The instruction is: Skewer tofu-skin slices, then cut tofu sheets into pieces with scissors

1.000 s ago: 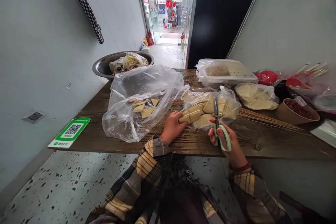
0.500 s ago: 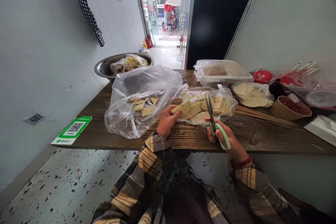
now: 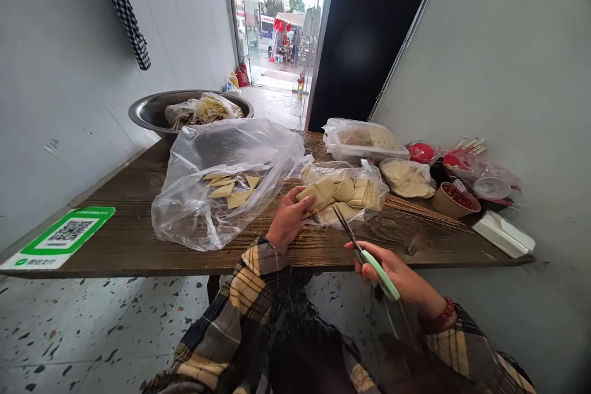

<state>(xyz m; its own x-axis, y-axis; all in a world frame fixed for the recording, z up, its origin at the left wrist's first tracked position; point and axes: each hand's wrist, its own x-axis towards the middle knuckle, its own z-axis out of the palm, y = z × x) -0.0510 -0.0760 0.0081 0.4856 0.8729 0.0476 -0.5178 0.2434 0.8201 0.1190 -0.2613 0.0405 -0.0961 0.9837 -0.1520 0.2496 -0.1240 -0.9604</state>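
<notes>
My left hand [image 3: 285, 219] pinches a pale folded bean curd sheet [image 3: 319, 191] between thumb and fingers. More bean curd pieces [image 3: 362, 192] are stacked in an opened plastic bag [image 3: 378, 178] right behind it. Over the table's front edge, my right hand [image 3: 404, 280] grips scissors [image 3: 382, 274] with light green handles. Their dark blades point up and left, near the stack, and look nearly closed. To the left of my left hand, a large clear plastic bag [image 3: 184, 221] holds several cut triangular pieces [image 3: 240, 198].
A metal basin [image 3: 143, 112] with bagged contents sits back left. On the right are a wrapped tray [image 3: 364, 138], another bag of pale sheets [image 3: 406, 177], bamboo skewers [image 3: 420, 209], a paper tub [image 3: 447, 206] and a white packet [image 3: 503, 234]. A QR card [image 3: 92, 221] lies left.
My right hand has drawn the scissors down toward me and swung the blades leftward. My left hand still holds the bean curd sheet. The whole view has shifted a little.
</notes>
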